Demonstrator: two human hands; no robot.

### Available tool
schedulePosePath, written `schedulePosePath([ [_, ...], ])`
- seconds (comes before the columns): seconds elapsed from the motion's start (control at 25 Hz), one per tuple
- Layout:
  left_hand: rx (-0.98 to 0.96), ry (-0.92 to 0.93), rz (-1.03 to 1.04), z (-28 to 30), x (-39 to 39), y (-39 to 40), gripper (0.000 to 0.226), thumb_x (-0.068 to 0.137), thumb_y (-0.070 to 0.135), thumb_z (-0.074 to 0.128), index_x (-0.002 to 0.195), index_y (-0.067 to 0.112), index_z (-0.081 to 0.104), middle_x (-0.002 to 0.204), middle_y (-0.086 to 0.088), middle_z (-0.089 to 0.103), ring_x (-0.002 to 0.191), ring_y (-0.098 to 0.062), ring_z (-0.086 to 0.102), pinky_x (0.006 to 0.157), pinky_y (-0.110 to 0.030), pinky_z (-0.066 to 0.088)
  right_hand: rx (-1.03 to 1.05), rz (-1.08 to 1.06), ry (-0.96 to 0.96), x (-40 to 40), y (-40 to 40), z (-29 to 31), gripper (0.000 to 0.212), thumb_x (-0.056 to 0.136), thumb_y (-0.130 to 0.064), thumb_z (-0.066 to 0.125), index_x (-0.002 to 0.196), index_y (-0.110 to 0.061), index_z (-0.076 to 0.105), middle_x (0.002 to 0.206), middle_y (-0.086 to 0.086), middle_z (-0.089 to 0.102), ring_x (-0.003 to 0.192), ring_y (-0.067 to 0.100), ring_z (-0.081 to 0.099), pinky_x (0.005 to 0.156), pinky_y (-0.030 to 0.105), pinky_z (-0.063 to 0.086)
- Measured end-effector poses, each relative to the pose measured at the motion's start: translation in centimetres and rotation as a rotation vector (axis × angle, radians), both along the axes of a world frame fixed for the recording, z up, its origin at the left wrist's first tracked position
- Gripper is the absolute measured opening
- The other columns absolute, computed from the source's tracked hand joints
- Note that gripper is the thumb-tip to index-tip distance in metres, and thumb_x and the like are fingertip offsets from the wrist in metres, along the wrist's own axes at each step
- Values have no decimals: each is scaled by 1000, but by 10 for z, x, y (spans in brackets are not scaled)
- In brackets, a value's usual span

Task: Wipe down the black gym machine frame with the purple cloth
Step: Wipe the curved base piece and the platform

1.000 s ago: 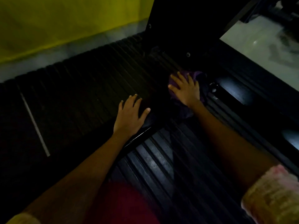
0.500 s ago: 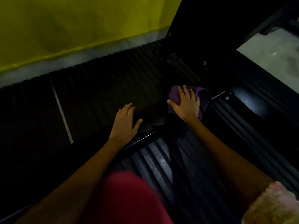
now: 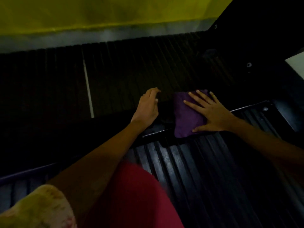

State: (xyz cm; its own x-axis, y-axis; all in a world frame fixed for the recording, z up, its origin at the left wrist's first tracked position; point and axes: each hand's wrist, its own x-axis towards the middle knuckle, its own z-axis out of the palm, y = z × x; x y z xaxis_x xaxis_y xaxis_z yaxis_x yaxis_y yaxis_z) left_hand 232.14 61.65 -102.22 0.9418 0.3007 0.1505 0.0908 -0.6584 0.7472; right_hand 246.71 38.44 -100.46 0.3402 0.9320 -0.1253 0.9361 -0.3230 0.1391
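A folded purple cloth (image 3: 185,116) lies on the black gym machine frame (image 3: 253,111), across the edge between the ribbed footplate and the slatted belt. My right hand (image 3: 212,112) presses flat on the cloth with fingers spread and straight. My left hand (image 3: 148,107) rests on the frame edge just left of the cloth, fingers slightly bent over the slats and holding nothing.
The dark slatted belt (image 3: 123,76) with a white stripe (image 3: 88,89) runs behind the hands. A black upright panel (image 3: 263,30) rises at the right. A yellow wall (image 3: 98,12) stands beyond. My red-clad knee (image 3: 131,198) is at the bottom.
My right hand has slid the cloth leftward along the frame edge, closer to my left hand. The view has turned, so the upright panel sits farther right.
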Motion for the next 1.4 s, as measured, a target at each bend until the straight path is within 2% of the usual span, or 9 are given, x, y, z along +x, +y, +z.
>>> schedulePosePath([
  [0.32,-159,25,15,14,-7,2,39,95,-5,43,134,-6,40,139,-22,39,132,-29,37,100,-5,19,-5,-29,-35,-62,59,-12,116,56,-94,23,148,-23,21,152,20,29,132,46,36,91,74,31],
  [0.4,-111,91,-35,25,-21,13,45,95,2,48,138,-3,35,147,-20,31,139,-27,28,108,-10,16,-20,-80,19,-82,74,-6,126,48,-95,23,152,-24,12,157,18,13,140,43,19,99,72,21],
  [0.48,137,222,-38,30,-50,44,50,97,14,51,142,3,33,152,-15,29,141,-25,26,115,-29,17,-64,-155,117,-88,79,1,130,43,-95,21,152,-26,5,159,14,0,144,39,6,104,70,13],
  [0.64,522,529,327,22,-153,125,54,98,42,43,136,2,44,146,-16,40,137,-28,34,115,-48,12,0,-93,20,-105,91,-9,118,54,-90,27,147,-19,20,152,22,26,134,48,31,90,79,23],
  [0.72,477,607,535,16,-191,136,64,96,53,36,124,-1,55,135,-20,50,130,-33,41,115,-52,13,-28,-24,-21,-118,109,-10,112,58,-89,30,145,-18,24,149,22,32,130,48,38,87,77,29],
  [0.96,367,503,567,8,-192,136,50,99,45,37,121,5,57,131,-12,54,130,-25,43,117,-44,3,96,98,-54,-187,176,-15,112,52,-82,56,140,-17,32,143,23,42,124,46,46,85,75,35],
  [1.12,254,593,284,28,-201,151,48,100,38,40,136,5,43,143,-14,43,136,-24,35,117,-41,3,115,100,-18,-213,196,-12,115,51,-82,62,141,-17,31,144,23,40,126,45,45,84,75,34],
  [1.32,675,906,-54,75,-271,208,75,98,49,37,152,10,3,160,-9,-1,148,-22,0,117,-42,-2,87,116,5,-219,203,-8,109,61,-88,32,145,-18,26,149,20,33,132,47,36,88,77,29],
  [1.4,759,1085,-122,84,-317,224,81,97,50,38,151,11,-8,160,-8,-12,148,-21,-5,117,-40,0,88,121,15,-242,224,-8,109,62,-88,36,145,-20,24,150,20,33,133,47,35,90,76,28],
])
